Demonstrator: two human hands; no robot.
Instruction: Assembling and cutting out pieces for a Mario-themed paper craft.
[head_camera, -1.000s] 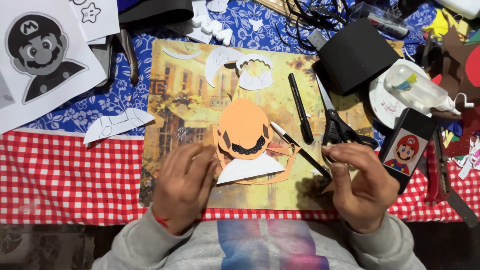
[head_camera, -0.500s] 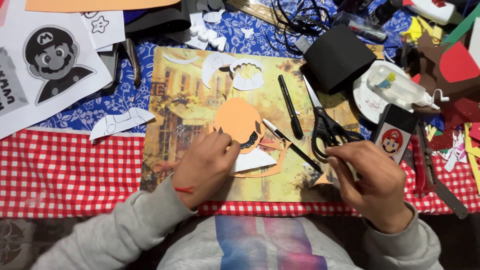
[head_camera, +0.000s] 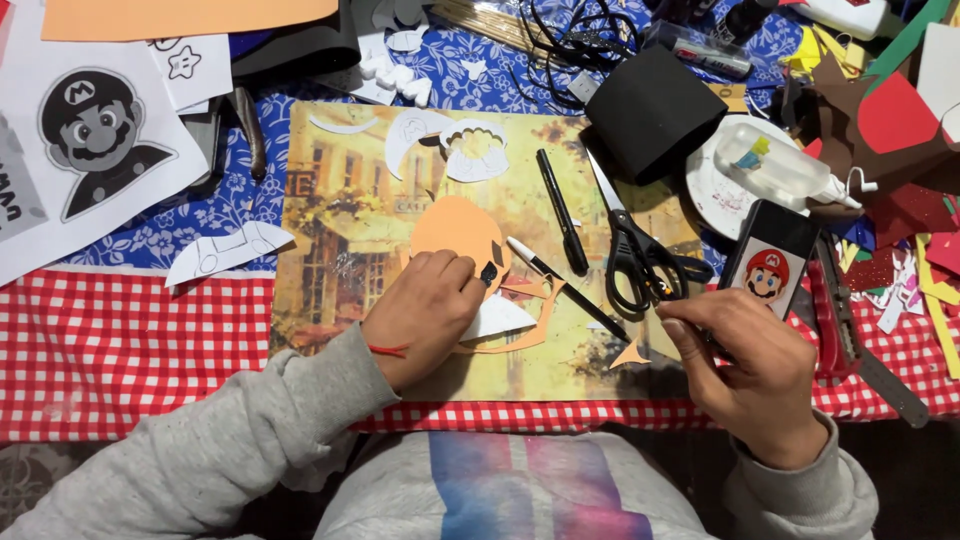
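Head view: left hand presses curled fingers on the orange cutout. Right hand hovers near the scissors, fingers together; whether it grips anything, I cannot tell.

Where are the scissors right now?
In the head view, the black-handled scissors lie on the picture mat, right of centre, between the black marker and the phone, just above the right hand.

Table covered by red-checked cloth and blue floral cloth | picture mat laid at centre | printed character sheet at 10 o'clock | black-handled scissors at 3 o'clock
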